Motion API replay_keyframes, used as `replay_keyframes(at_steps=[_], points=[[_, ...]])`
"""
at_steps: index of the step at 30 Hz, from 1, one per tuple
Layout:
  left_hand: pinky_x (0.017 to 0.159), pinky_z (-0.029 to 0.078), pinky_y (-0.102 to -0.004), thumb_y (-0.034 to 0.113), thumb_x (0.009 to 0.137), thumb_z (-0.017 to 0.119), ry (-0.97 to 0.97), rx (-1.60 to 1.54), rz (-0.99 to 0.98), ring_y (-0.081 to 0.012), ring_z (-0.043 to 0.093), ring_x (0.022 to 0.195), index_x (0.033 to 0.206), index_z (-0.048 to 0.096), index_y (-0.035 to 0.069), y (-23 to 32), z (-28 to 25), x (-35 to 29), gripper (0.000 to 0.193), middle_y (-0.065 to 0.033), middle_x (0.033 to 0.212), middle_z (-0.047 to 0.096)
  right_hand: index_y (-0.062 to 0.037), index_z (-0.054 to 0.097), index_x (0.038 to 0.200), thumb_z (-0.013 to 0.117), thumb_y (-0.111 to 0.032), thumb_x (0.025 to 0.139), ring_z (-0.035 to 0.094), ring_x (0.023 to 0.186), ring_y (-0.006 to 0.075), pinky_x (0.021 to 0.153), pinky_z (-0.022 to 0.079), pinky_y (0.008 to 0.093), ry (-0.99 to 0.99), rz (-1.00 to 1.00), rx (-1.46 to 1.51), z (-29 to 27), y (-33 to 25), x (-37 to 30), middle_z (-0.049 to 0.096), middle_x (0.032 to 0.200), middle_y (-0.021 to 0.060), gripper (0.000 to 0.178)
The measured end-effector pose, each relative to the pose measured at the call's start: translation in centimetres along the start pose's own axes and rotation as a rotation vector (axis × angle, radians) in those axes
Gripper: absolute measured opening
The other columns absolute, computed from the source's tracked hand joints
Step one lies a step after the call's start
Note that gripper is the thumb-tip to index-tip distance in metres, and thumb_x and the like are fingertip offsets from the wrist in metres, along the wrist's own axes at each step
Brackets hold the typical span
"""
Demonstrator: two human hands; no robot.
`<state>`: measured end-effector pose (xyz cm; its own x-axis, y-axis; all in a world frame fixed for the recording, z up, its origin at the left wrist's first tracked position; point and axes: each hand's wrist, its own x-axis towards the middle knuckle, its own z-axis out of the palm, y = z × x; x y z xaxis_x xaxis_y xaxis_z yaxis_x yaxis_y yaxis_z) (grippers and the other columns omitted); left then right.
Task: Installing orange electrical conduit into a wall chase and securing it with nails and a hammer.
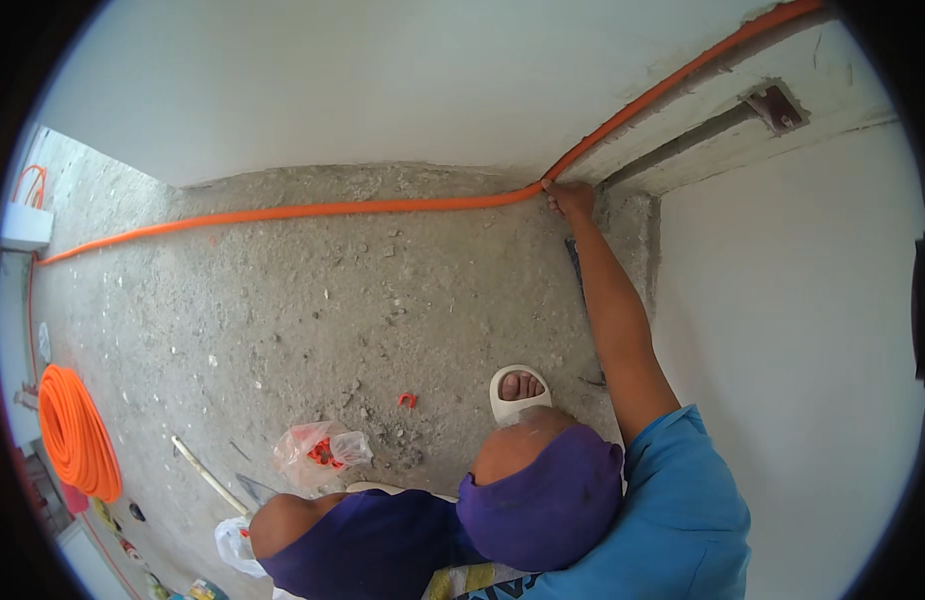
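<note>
My right hand (pixel 571 198) reaches far forward, its fingers closed round an orange conduit pipe (pixel 383 207) at the bend where floor and wall meet. To the left the pipe runs across the bare concrete floor; to the right it rises along a groove in the wall (pixel 673 95). Beside the hand, a second, grey-lined groove (pixel 683 145) leads up to a recessed dark red junction box (pixel 778 108). My left hand is out of view.
A coil of orange pipe (pixel 78 432) lies at the left. Closer in are a clear plastic bag (pixel 323 450) of red pieces, a single red clip (pixel 408 400), a pale stick (pixel 209 475) and a white bag (pixel 239 547). A white wall (pixel 783 320) bounds the right side.
</note>
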<state>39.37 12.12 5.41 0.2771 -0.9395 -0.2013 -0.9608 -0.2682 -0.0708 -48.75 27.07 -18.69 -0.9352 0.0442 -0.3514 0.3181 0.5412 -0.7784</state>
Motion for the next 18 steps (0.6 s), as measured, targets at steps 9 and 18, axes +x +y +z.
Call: replay_keyframes(at_steps=[9,18], points=[[0.068,0.053,-0.0303,-0.003,0.084,0.057,-0.811,-0.207,1.053,-0.0218,0.069,0.074,0.094,0.059,-0.005,40.6,-2.2,4.7,0.010,-0.0155,0.083,0.069,-0.0027,0.067,0.061,0.085,-0.036,0.072,0.062,0.050,0.0138,0.050,0.049,0.0293,-0.097,0.017,-0.066,2.4,-2.0,-1.5,0.068,0.061,0.0066,0.039],[0.074,0.053,-0.0422,0.013,0.084,0.058,-0.677,0.620,1.860,-0.0345,0.067,0.077,0.090,0.066,0.003,56.7,18.8,-7.3,0.014,-0.0132,0.077,0.068,-0.0006,0.065,0.057,0.086,-0.034,0.071,0.061,0.048,0.0139,0.046,0.048,0.0287,-0.106,-0.006,-0.015,2.1,-0.8,-0.3,0.064,0.056,0.0075,0.042]])
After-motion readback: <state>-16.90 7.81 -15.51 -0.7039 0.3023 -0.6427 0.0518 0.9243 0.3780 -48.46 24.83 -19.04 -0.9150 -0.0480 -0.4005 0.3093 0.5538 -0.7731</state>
